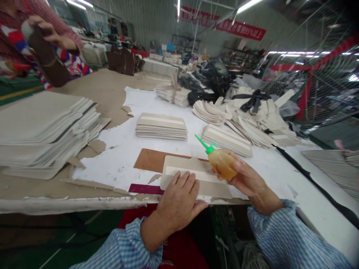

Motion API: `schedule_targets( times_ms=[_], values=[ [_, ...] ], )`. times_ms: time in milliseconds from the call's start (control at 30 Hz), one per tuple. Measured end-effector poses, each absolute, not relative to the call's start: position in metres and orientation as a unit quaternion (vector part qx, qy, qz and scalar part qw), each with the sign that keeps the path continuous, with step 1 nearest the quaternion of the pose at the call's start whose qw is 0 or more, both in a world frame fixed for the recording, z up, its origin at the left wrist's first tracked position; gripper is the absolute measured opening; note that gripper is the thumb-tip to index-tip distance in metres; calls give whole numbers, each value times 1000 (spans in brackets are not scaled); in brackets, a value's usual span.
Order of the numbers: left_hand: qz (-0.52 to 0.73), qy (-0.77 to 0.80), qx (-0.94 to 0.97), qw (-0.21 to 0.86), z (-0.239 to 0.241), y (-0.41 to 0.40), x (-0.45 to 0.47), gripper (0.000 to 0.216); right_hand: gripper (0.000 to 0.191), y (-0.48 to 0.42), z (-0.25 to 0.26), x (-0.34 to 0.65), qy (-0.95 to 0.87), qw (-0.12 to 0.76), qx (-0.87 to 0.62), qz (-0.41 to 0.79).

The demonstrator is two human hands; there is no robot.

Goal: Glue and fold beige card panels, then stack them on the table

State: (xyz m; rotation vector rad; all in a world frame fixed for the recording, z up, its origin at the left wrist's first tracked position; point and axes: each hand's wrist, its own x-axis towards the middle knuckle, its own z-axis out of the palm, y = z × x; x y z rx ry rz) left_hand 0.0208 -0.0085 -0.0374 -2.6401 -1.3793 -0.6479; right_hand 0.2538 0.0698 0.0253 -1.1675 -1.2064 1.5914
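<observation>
the right hand [248,178], right of the frame's centre, grips a squeeze bottle [223,165] of amber liquid, its green nozzle [202,142] pointing to the upper left. the left hand [180,198], lower centre, rests its fingers flat on a beige panel [213,188], grasping nothing. a brown piece [150,160] shows past the panel's far edge; beyond, mid-frame, a stack of panels [161,129] sits on the surface [117,155]. a hard squeeze or a tipped nozzle could dribble liquid onto the panel, and too light a press from the left hand could let the panel skid.
</observation>
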Motion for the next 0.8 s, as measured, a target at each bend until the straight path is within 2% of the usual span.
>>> schedule_targets(
  times_ms=[267,433,500,633,700,800],
  values=[
    [-210,-454,-865,36,-34,-10,21,59,59,73,29,238,-639,365,-518,437],
    [-211,-457,-863,33,-36,-10,21,59,46,85,38,230,-586,453,-508,440],
    [-210,-456,-864,31,-37,-10,21,59,46,90,40,225,-567,459,-503,464],
    [-210,-457,-864,31,-35,-10,21,59,59,94,41,212,-592,403,-517,469],
    [-207,-459,-864,29,-34,-10,21,59,63,93,42,204,-638,366,-527,426],
    [-201,-460,-865,23,-33,-10,22,59,57,90,46,191,-692,334,-545,336]
  ],
)
